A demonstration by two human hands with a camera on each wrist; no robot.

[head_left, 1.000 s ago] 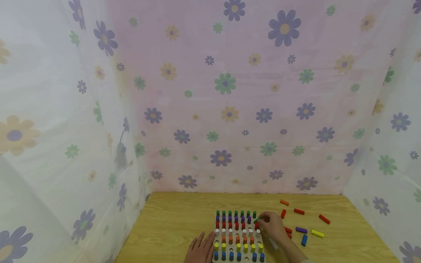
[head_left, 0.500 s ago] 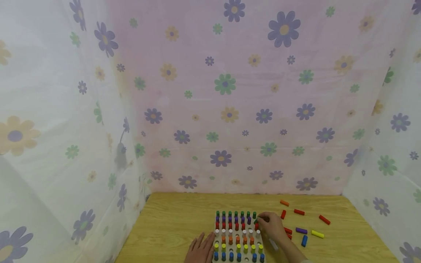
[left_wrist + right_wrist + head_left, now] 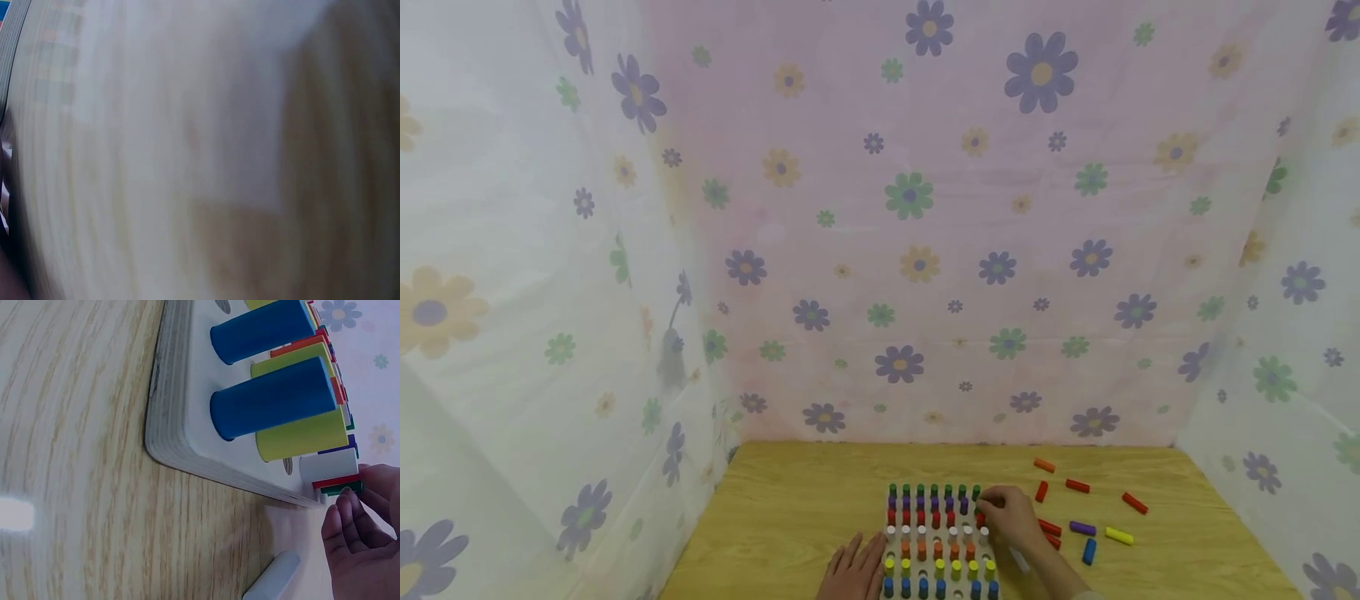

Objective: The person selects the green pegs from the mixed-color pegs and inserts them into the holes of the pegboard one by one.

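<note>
A pale wooden pegboard (image 3: 194,412) holds rows of coloured pegs, several of its holes bare. My right hand (image 3: 1011,512) is at the board's far right, by the end of the purple row. Its thumb and finger pinch a green peg (image 3: 344,487), which stands upright at the board and is mostly covered by the fingers in the head view. A red peg (image 3: 981,518) stands just in front of it. My left hand (image 3: 853,571) lies flat with fingers extended along the board's left edge. The left wrist view is blurred and shows mostly wood grain.
Loose pegs lie on the wooden table (image 3: 790,508) to the right: several red ones, an orange peg (image 3: 1044,465), a purple peg (image 3: 1082,528), a yellow peg (image 3: 1119,536) and a blue peg (image 3: 1089,551). A white peg (image 3: 273,578) lies beside the board, under the right forearm.
The green peg in my right hand has gone from tilted to upright and lower at the board. My left hand stays in place. The head view has shifted slightly.
</note>
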